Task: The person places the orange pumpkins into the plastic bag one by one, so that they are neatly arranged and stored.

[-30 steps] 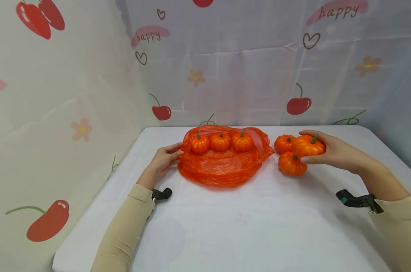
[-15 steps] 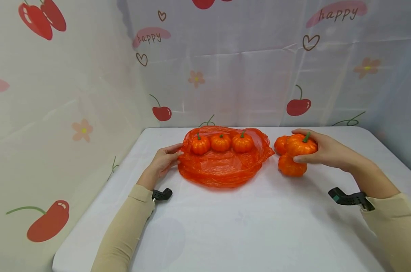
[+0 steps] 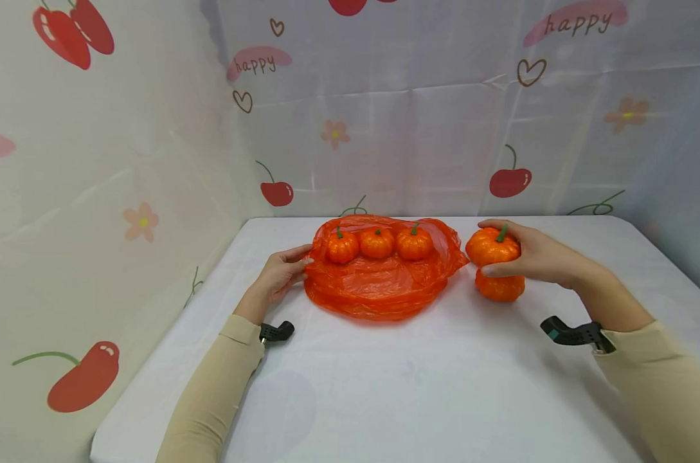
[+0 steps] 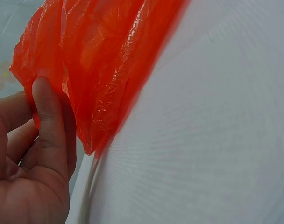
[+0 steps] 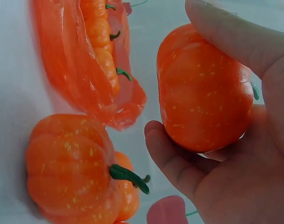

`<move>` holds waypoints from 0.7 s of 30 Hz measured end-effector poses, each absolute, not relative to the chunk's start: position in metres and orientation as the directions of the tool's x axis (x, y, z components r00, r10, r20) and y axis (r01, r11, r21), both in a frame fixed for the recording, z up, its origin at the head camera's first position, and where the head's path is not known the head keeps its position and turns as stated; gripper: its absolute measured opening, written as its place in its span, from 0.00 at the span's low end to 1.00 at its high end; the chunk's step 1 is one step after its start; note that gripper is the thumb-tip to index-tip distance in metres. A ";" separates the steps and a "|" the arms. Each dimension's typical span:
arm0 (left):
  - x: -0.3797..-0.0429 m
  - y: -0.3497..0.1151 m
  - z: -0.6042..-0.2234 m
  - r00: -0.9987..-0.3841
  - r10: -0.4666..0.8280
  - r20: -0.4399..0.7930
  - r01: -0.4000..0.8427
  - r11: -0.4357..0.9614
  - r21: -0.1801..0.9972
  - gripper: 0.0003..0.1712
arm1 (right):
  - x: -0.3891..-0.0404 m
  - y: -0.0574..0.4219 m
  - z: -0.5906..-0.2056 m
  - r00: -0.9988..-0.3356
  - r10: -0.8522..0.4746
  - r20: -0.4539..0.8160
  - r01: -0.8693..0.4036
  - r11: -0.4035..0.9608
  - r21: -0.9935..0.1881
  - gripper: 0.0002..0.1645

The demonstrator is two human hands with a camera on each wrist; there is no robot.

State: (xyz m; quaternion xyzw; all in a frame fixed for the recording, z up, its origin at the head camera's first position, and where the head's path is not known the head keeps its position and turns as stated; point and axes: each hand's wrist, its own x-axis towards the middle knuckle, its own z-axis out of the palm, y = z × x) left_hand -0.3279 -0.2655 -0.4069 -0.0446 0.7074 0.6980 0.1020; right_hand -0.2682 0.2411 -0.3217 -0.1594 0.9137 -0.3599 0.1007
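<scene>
The left hand (image 3: 277,273) pinched the bag (image 3: 378,292) at its nine o'clock (steadiness there likely helped), while the right hand (image 3: 543,257) gripped a pumpkin (image 3: 488,246) off the bag's three o'clock, best carried high.

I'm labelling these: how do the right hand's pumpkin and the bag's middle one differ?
The held pumpkin is raised, in the right hand; the middle pumpkin rests in the bag. In the head view, the held pumpkin shows more stem than the middle pumpkin. Both are orange and ribbed, with green stems.
</scene>
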 end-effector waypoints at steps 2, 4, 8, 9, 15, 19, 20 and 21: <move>-0.328 -0.266 -0.406 -0.975 0.079 -0.207 -0.206 0.020 0.978 0.27 | -0.270 0.238 -0.323 -0.925 -0.375 -0.069 -0.226 0.685 -0.693 0.60; -0.329 -0.266 -0.406 -0.976 0.079 -0.205 -0.204 0.021 0.979 0.27 | -0.271 0.235 -0.323 -0.921 -0.383 -0.071 -0.228 0.679 -0.698 0.60; -0.330 -0.266 -0.407 -0.976 0.078 -0.203 -0.202 0.027 0.979 0.28 | -0.273 0.228 -0.323 -0.917 -0.393 -0.075 -0.230 0.672 -0.704 0.59; -0.330 -0.266 -0.407 -0.976 0.078 -0.204 -0.202 0.028 0.979 0.28 | -0.273 0.226 -0.323 -0.916 -0.395 -0.076 -0.231 0.672 -0.704 0.59; -0.330 -0.266 -0.408 -0.975 0.076 -0.209 -0.207 0.029 0.978 0.28 | -0.277 0.214 -0.325 -0.906 -0.418 -0.062 -0.257 0.663 -0.703 0.57; -0.329 -0.265 -0.408 -0.974 0.076 -0.214 -0.213 0.022 0.977 0.27 | -0.280 0.206 -0.327 -0.905 -0.420 -0.066 -0.251 0.654 -0.714 0.56; -0.329 -0.266 -0.408 -0.974 0.077 -0.214 -0.213 0.022 0.977 0.27 | -0.281 0.203 -0.328 -0.905 -0.420 -0.070 -0.248 0.653 -0.715 0.56; -0.329 -0.266 -0.408 -0.974 0.077 -0.214 -0.213 0.021 0.977 0.28 | -0.281 0.201 -0.328 -0.904 -0.421 -0.072 -0.246 0.652 -0.718 0.56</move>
